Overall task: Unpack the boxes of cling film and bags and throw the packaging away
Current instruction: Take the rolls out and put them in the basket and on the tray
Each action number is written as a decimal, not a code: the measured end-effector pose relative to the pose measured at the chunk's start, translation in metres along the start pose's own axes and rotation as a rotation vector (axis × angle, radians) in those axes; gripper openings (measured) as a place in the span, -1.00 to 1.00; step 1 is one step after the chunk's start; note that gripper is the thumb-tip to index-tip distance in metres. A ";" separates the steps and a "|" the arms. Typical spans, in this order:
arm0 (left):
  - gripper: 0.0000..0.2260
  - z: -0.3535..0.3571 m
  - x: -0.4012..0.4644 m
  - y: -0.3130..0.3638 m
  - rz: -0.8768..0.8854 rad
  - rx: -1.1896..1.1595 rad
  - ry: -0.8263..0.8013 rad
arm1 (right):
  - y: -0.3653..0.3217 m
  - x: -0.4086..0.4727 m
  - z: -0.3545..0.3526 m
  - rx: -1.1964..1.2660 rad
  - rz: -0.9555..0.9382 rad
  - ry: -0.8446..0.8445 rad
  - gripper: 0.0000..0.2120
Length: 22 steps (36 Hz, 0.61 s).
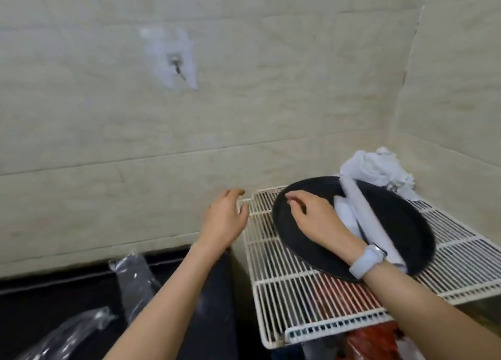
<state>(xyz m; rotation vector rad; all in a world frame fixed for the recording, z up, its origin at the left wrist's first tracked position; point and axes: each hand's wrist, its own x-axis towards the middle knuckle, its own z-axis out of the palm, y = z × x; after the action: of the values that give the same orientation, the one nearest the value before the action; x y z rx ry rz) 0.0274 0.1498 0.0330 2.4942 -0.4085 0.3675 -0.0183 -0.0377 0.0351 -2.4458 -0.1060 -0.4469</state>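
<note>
Nearest, at lower left, crumpled clear plastic wrapping (pixel 81 330) lies on a dark surface (pixel 40 300), a second piece (pixel 132 278) standing up just behind it. To the right a white wire rack (pixel 298 305) lies flat, with something red (pixel 374 340) showing under its near edge.

A black oval tray (pixel 401 218) rests on the rack. On the tray lies a white roll (pixel 366 218), its long axis diagonal: the far end points up-left toward the wall, the near end down-right, reaching the tray's near rim. A second, shorter white roll or fold (pixel 344 213) lies against its left side; blur prevents telling which.

The right hand (pixel 314 218), a pale watch (pixel 367 260) on its wrist, is over the tray's left part just beside the rolls, fingers loosely curled, gripping nothing. The left hand (pixel 225 218) is at the rack's far left corner, fingers relaxed; whether they touch the wire I cannot tell.

Behind the tray sits a crumpled white cloth (pixel 379 170). The tiled wall (pixel 244 115) carries a small hook (pixel 176 64) on a white patch.
</note>
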 end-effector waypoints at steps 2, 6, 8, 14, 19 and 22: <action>-0.67 -0.039 -0.033 -0.033 -0.050 0.043 0.074 | -0.047 -0.004 0.034 0.067 -0.090 -0.050 -0.72; -0.68 -0.122 -0.130 -0.114 -0.181 0.175 0.167 | -0.150 -0.036 0.119 0.180 -0.190 -0.208 -0.74; -0.68 -0.164 -0.194 -0.157 -0.291 0.227 0.207 | -0.204 -0.065 0.163 0.221 -0.246 -0.305 -0.75; -0.67 -0.282 -0.411 -0.267 -0.662 0.307 0.314 | -0.361 -0.183 0.287 0.291 -0.429 -0.593 -0.76; -0.67 -0.366 -0.565 -0.319 -0.928 0.353 0.414 | -0.485 -0.273 0.363 0.262 -0.624 -0.843 -0.73; -0.68 -0.404 -0.639 -0.340 -1.049 0.365 0.513 | -0.552 -0.317 0.398 0.284 -0.722 -0.927 -0.73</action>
<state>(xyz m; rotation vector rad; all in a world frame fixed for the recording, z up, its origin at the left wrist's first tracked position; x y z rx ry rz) -0.5007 0.7848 -0.0369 2.4198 1.2098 0.6256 -0.3021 0.6526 -0.0442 -2.0669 -1.3496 0.4279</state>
